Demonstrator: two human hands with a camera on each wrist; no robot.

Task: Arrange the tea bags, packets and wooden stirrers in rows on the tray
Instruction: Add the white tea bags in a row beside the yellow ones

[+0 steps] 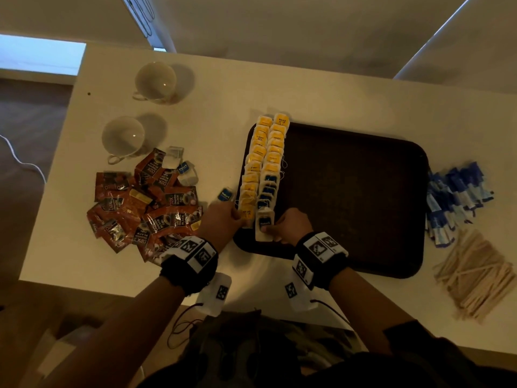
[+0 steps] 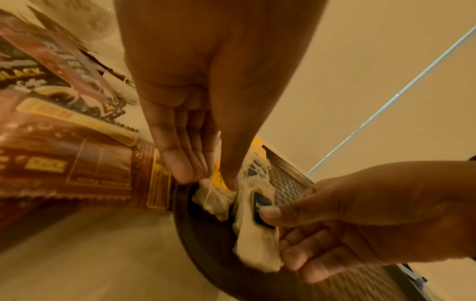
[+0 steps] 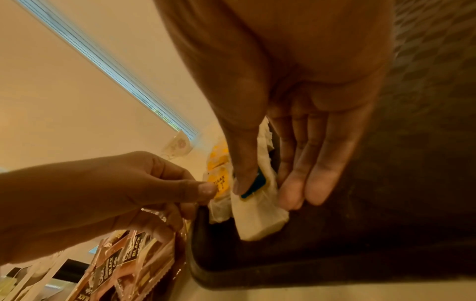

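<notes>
Right hand grip clamped on blue-tagged tea bag, near-left corner of tray. Left hand pinches yellow-tagged bag beside it. Risk: overlapped rows shift, strings snag, row skews.

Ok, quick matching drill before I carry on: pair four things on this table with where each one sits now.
Things:
1. coffee packets
2. stirrers
3. yellow tea bags
4. cups

Places:
A. far left of the table
B. in a row on the tray's left edge
C. loose pile left of the tray
D. pile right of the tray, near corner

Pairs: 1-C, 2-D, 3-B, 4-A
</notes>
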